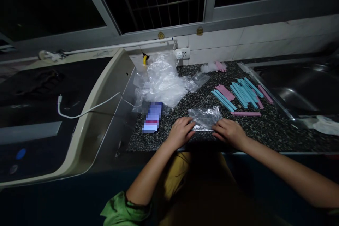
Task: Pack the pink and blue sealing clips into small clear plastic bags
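Left hand (182,131) and right hand (230,130), fingers half-curled, touch opposite ends of a clear plastic bag (204,118) on the counter (280,132); grip unclear. It looks unfilled; blue and pink strips (239,95) lie loose nearby.

A home's kitchen or utility area is suggested by a metal sink (299,91) set into a speckled bench (280,134), a tiled wall (212,47) fitted with a socket (185,53), a barred window (164,0), and an apparent washing machine (58,141) placed at the left.
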Demonstrator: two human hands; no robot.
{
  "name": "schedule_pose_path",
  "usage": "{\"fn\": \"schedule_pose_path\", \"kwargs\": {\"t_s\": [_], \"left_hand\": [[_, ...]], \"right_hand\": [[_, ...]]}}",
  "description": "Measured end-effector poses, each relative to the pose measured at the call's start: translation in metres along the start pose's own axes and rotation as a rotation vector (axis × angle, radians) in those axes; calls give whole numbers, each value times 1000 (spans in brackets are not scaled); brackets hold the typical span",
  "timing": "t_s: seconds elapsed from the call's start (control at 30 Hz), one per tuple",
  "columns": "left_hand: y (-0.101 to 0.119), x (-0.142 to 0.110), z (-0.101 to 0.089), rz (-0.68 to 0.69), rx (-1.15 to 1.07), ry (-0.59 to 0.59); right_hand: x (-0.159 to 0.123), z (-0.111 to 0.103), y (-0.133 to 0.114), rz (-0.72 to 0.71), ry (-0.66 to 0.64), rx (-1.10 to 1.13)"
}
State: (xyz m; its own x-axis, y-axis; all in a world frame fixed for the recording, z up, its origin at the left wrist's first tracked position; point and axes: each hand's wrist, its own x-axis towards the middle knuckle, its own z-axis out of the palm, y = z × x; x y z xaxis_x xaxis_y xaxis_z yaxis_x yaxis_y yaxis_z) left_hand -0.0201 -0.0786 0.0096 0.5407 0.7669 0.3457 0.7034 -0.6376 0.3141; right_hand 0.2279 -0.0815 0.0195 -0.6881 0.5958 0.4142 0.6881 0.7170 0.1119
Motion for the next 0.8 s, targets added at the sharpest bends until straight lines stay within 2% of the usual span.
{"fn": "schedule_pose_path", "kwargs": {"t_s": [0.2, 0.47, 0.63, 0.8], "left_hand": [[1, 2, 1, 2, 50, 22], [5, 9, -1, -3, 27, 131], [3, 5, -7, 31, -25, 186], [0, 1, -18, 5, -112, 286]], "right_hand": [[2, 7, 1, -26, 61, -58], [12, -14, 4, 34, 60, 6], [10, -11, 10, 7, 34, -65], [2, -10, 21, 15, 94, -23]]}}
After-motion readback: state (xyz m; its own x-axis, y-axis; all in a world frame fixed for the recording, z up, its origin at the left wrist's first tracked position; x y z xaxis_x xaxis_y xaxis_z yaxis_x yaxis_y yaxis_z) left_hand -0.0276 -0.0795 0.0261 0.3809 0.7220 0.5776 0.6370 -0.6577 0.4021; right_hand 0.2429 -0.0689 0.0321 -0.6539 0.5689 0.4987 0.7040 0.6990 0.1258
